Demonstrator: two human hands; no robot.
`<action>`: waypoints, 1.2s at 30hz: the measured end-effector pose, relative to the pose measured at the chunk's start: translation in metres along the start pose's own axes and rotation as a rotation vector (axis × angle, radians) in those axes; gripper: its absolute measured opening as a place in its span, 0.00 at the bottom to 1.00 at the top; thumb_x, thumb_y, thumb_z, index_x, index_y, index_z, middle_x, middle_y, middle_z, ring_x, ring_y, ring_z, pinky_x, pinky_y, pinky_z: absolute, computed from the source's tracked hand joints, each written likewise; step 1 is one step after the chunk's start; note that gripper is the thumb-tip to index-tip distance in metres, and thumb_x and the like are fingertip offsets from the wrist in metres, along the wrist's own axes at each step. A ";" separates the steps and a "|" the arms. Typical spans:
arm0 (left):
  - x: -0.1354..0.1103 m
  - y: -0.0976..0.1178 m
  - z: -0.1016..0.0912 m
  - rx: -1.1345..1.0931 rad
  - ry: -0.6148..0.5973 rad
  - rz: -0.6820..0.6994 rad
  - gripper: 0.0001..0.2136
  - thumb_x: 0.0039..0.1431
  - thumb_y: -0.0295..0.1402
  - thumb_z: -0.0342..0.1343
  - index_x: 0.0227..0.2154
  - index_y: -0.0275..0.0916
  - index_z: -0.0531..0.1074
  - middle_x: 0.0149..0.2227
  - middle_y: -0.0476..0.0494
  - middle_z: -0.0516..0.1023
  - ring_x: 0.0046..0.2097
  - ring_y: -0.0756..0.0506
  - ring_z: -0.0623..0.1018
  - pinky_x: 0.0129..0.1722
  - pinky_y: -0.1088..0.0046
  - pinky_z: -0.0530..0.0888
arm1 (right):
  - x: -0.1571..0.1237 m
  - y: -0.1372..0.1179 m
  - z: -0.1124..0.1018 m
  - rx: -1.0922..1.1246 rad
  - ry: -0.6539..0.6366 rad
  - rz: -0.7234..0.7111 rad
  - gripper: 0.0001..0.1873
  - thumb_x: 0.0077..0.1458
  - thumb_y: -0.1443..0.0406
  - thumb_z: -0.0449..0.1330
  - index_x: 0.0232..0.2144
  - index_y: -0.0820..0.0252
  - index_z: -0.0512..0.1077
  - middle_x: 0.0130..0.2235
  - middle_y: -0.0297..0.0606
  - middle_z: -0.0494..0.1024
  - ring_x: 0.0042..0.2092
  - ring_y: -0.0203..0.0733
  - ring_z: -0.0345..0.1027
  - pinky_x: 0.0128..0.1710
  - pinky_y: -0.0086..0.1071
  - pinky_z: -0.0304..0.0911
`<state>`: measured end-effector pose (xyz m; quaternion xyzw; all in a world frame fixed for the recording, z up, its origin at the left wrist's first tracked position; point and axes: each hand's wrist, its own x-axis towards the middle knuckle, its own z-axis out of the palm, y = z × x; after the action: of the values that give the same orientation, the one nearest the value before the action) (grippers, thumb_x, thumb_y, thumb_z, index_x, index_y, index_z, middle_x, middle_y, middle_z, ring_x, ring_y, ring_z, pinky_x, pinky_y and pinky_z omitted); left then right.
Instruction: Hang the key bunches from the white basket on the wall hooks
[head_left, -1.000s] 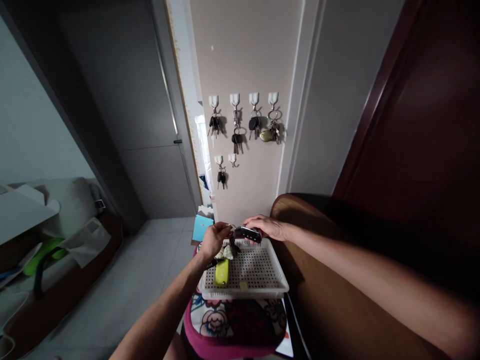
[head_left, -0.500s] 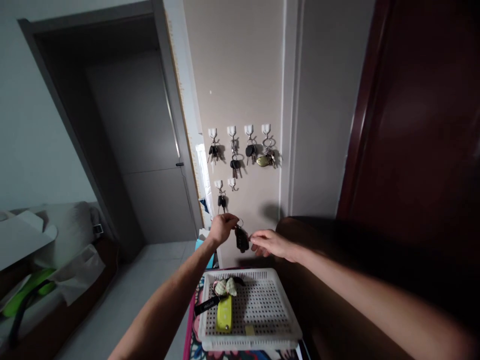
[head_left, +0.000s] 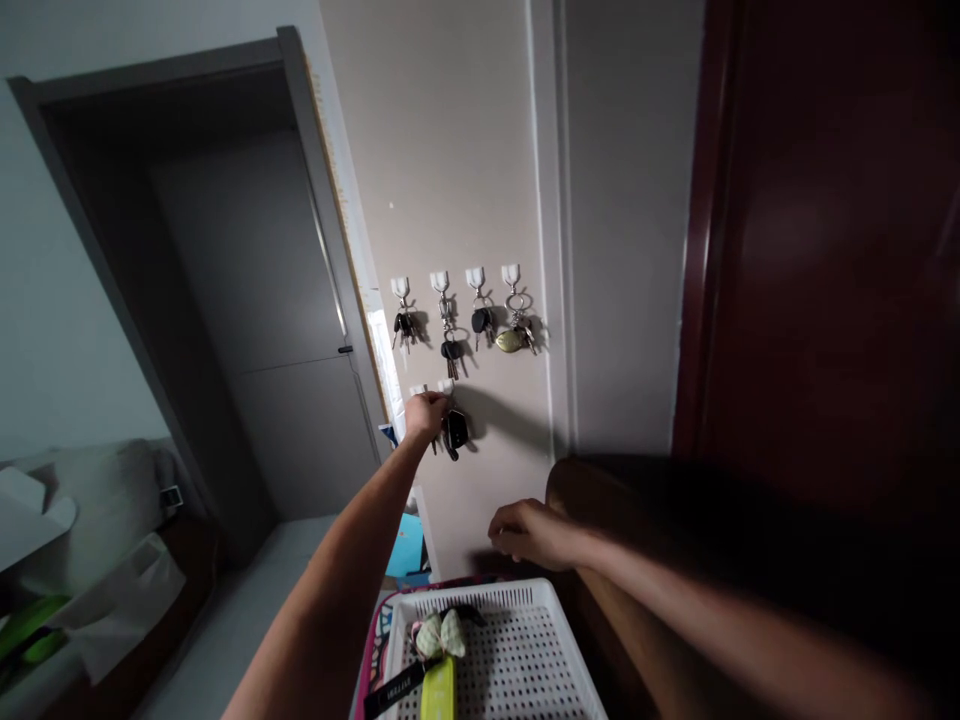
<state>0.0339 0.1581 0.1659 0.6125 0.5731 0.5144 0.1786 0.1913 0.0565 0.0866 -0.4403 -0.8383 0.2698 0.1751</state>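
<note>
My left hand (head_left: 425, 414) is raised to the lower row of wall hooks, its fingers pinched at the top of a black key fob (head_left: 455, 429). The fob hangs just below the second lower white hook (head_left: 446, 386); whether its ring sits on that hook is hidden by my fingers. Behind the same hand, the first lower hook (head_left: 418, 391) and its keys are mostly covered. My right hand (head_left: 534, 533) hovers above the white basket (head_left: 559, 625), holding nothing I can see, its fingers loosely curled and apart from the wall.
Several key bunches (head_left: 451, 350) hang on the upper hooks, one with a brass-coloured tag (head_left: 509, 341). In the basket lie a yellow-green key case (head_left: 439, 690), a black strap (head_left: 394, 688) and a checked fabric bow (head_left: 441, 634). A brown rounded surface (head_left: 600, 500) stands at the right.
My left hand has carried the black key fob up from above the basket to the lower hooks. My right hand has come away from the fob and dropped lower. The view has shifted slightly.
</note>
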 end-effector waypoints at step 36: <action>-0.225 -0.089 0.004 0.642 -0.663 0.087 0.12 0.40 0.27 0.43 0.27 0.41 0.70 0.32 0.48 0.71 0.37 0.49 0.67 0.41 0.75 0.56 | -0.030 -0.004 0.045 -0.659 -0.256 0.167 0.16 0.30 0.64 0.51 0.28 0.56 0.70 0.30 0.38 0.71 0.32 0.44 0.63 0.25 0.32 0.57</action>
<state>0.0326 -0.0146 -0.0034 0.7916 0.5891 0.0942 0.1319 0.1810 0.0165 0.0517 -0.5026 -0.8566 0.0511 -0.1051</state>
